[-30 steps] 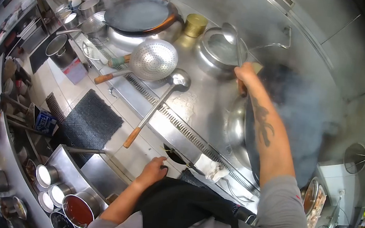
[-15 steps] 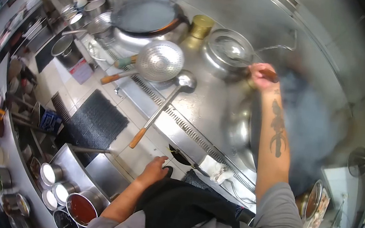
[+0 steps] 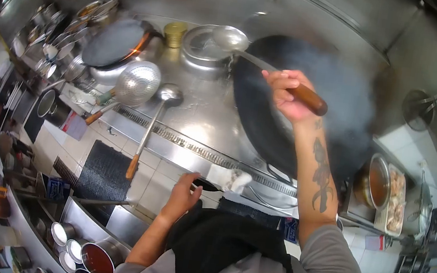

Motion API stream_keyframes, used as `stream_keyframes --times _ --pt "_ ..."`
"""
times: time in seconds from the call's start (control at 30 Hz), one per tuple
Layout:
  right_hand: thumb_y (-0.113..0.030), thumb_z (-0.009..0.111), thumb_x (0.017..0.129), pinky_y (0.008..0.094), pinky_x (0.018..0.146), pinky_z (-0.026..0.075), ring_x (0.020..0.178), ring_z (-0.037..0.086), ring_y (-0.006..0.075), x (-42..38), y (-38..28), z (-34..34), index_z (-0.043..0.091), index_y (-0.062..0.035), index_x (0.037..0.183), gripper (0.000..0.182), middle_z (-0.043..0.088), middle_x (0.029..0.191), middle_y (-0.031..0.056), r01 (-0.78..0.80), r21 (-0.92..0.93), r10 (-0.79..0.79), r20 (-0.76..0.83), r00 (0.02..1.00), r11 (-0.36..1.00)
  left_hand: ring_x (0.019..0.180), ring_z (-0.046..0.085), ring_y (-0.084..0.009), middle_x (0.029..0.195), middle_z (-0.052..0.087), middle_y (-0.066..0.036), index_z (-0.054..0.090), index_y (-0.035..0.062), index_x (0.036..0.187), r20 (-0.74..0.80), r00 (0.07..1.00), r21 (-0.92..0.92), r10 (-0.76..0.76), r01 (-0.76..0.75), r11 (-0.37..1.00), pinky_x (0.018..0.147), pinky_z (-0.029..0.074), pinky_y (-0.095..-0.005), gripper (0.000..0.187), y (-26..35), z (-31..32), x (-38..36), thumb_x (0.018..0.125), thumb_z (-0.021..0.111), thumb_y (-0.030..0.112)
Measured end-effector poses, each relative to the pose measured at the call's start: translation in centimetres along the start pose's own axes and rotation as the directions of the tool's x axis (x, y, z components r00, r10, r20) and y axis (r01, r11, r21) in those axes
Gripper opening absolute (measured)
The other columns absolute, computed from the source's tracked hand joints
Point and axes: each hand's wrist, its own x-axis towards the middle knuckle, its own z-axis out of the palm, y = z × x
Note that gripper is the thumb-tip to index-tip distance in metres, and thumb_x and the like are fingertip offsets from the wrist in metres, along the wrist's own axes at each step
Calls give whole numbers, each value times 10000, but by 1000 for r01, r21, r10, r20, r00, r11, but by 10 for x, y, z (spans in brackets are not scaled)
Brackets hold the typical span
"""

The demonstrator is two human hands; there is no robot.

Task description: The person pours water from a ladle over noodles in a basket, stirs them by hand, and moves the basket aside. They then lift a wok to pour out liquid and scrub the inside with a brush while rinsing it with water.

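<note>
My right hand (image 3: 292, 98) is closed around the wooden handle of a ladle (image 3: 231, 39). The ladle's bowl hangs over the rim area between a round metal pot of water (image 3: 202, 50) and a large black wok (image 3: 258, 108). Steam or smoke rises from the wok, hiding part of its inside. Low beside the stove's front edge is my left hand (image 3: 183, 194), its fingers loosely apart with nothing visible in them. Nearest to that hand is a crumpled white cloth (image 3: 232, 180) on the edge.
A second ladle (image 3: 168, 94) and a perforated strainer (image 3: 137, 83) lie across the stove's drain grate. A gold tin (image 3: 174, 35) and a dark pan (image 3: 115, 44) stand behind. At right are a bowl of brown liquid (image 3: 378, 181) and a food tray (image 3: 395, 200); a red sauce pot (image 3: 99, 261) sits lower left.
The view has swung right, showing more of the wok. My right hand has lifted the ladle, whose bowl was down in the round pot. My left hand stays low by the stove edge.
</note>
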Motion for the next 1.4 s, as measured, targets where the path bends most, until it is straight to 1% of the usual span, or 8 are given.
stream_keyframes --times 0.2,0.4,0.53,0.67,0.77,0.9,1.13,1.4 --pt "-98 495 936 274 494 393 647 593 110 -128 -13 -12 444 124 1182 334 564 855 47 4 -101 -14 -96 995 995 779 607 -209 1074 608 -153 603 -7 1184 -96 986 -73 136 -143 987 709 516 -310 324 102 42 -2 869 678 -21" --pt "-108 523 907 248 474 407 598 590 99 -152 -82 -39 483 -58 831 99 565 768 20 -89 -455 -93 -364 927 886 832 619 -183 1096 610 -134 614 4 1173 -47 920 -92 389 -392 916 758 501 -283 316 186 115 -24 865 668 -41" --pt "-121 576 896 277 478 440 612 586 128 -155 -121 -37 559 0 947 133 584 768 47 -243 -855 -498 -474 726 459 848 612 -247 1100 613 -168 628 -8 1174 -26 941 -105 339 -339 935 794 517 -337 335 216 139 -60 846 689 -36" --pt "-141 604 871 345 515 520 595 649 225 -200 -151 -29 580 36 1027 237 620 733 103 -375 -915 -805 -109 583 -148 797 637 -184 1131 611 -158 621 -2 1187 -24 948 -6 317 -317 948 763 525 -301 350 209 147 -75 846 677 -61" --pt "-139 607 866 386 514 518 581 654 253 -259 -170 -18 568 62 1099 310 630 728 147 -393 -872 -835 32 549 -291 785 638 -175 1125 614 -154 620 -2 1186 -24 945 -9 327 -327 945 753 524 -294 354 206 151 -78 842 677 -68" --pt "-120 594 854 401 500 504 523 638 264 -335 -170 -45 549 71 1099 313 611 669 166 -388 -865 -892 134 432 -318 805 614 -198 1121 615 -149 618 0 1180 -2 950 -47 313 -313 949 745 520 -306 343 207 159 -74 848 678 -62" --pt "-88 570 867 375 456 485 482 619 221 -441 -138 -164 528 125 1202 399 628 655 163 -317 -946 -961 -27 275 -65 793 593 -174 1091 607 -127 604 -16 1166 54 954 -36 294 -292 956 733 501 -295 318 198 172 -73 860 665 -74" --pt "-75 594 841 374 469 492 495 616 230 -478 -68 -266 545 122 1242 450 647 707 166 -248 -955 -929 -234 288 163 772 545 -170 1034 590 -118 591 -39 1202 41 947 41 317 -319 947 757 469 -302 340 225 178 -55 866 638 -66"
